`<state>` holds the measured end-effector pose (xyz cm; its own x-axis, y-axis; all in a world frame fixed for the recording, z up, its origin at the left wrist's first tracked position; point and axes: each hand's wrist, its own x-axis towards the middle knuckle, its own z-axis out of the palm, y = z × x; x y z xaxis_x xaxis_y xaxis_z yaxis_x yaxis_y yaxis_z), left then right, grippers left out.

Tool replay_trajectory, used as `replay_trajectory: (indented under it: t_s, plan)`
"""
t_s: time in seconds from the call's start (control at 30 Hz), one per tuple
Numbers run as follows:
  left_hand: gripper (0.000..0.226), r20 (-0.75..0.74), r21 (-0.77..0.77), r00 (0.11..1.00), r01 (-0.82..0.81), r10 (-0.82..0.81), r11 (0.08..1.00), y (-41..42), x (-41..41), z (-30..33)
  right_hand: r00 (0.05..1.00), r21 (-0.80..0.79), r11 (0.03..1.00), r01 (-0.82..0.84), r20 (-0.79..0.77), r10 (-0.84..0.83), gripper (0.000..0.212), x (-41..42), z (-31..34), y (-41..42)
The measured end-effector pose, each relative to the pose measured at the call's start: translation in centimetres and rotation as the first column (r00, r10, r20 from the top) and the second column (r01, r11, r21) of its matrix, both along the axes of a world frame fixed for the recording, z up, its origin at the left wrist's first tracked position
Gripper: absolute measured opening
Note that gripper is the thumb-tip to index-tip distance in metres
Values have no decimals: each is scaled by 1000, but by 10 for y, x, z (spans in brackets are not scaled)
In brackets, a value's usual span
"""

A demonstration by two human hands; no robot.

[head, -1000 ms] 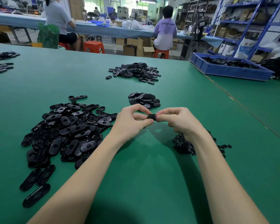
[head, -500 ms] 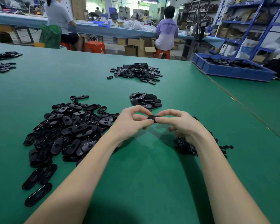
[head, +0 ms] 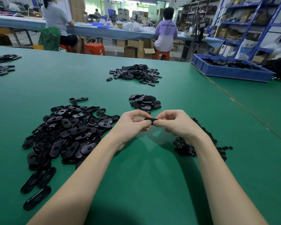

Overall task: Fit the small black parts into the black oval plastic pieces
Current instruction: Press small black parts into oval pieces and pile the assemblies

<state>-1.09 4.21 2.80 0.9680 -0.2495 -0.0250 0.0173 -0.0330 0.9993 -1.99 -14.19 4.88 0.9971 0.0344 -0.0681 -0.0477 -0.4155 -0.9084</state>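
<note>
I hold one black oval piece (head: 150, 119) between both hands above the green counter (head: 144, 176). My left hand (head: 133, 121) has its grip closed on the piece's left end, thumb and fingertips pinching it. My right hand (head: 173, 122) has its grip closed on the right end. The large pile of oval pieces (head: 66, 133) lies left of my left hand. The heap of small parts (head: 185, 147) lies under my right wrist. A smaller stack of ovals (head: 144, 102) sits just beyond my hands.
</note>
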Motion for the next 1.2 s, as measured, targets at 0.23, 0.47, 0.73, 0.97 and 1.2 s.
replay_trajectory:
  t_s: [0.23,0.47,0.73,0.97,1.2]
  plan:
    - [12,32,80,999,3,-6,997,0,0,-1,1000,-8,1000,18,11,-18,15,3,-5,-1]
    - [9,31,139,996,-87,84,986,-4,2,-7,996,6,998,66,66,-67,13,6,-14,7]
    - [11,79,200,981,-192,180,961,-8,4,-10,988,25,993,113,105,-115,19,9,-23,17]
    - [11,88,212,984,-170,155,962,-7,4,-11,989,46,994,96,112,-100,19,7,-24,16]
    - [21,293,312,955,-66,-30,948,10,6,-2,990,260,955,144,-39,-138,13,4,-19,9]
